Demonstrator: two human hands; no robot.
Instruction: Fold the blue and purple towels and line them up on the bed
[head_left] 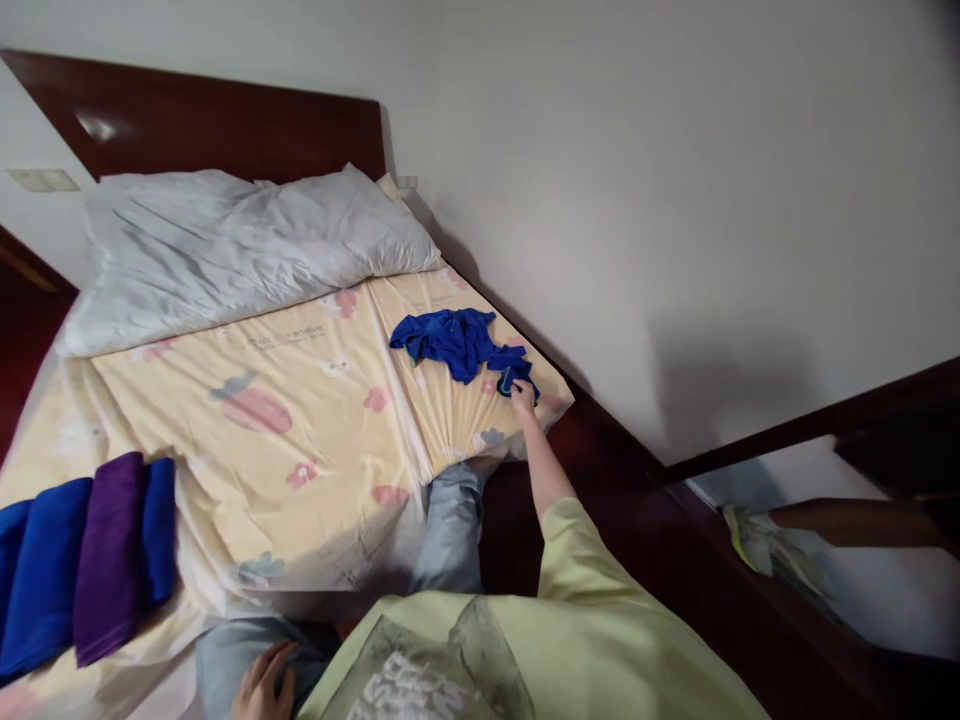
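Observation:
A crumpled blue garment (450, 340) lies on the right part of the bed's patterned yellow sheet (330, 400). My right hand (523, 396) reaches out to its near right end, fingers closed on the cloth there. Low in the view, my left hand (264, 685) rests on my jeans near the knee, its fingers bent and a little apart, holding nothing. Folded blue (46, 575) and purple (111, 555) cloths sit side by side on the bed at the far left.
A large pale pillow (247, 250) lies below the dark wooden headboard (225, 125). White wall rises beyond the bed's right edge. At the lower right, a pale shoe (748, 540) shows beside a dark wooden frame (810, 420).

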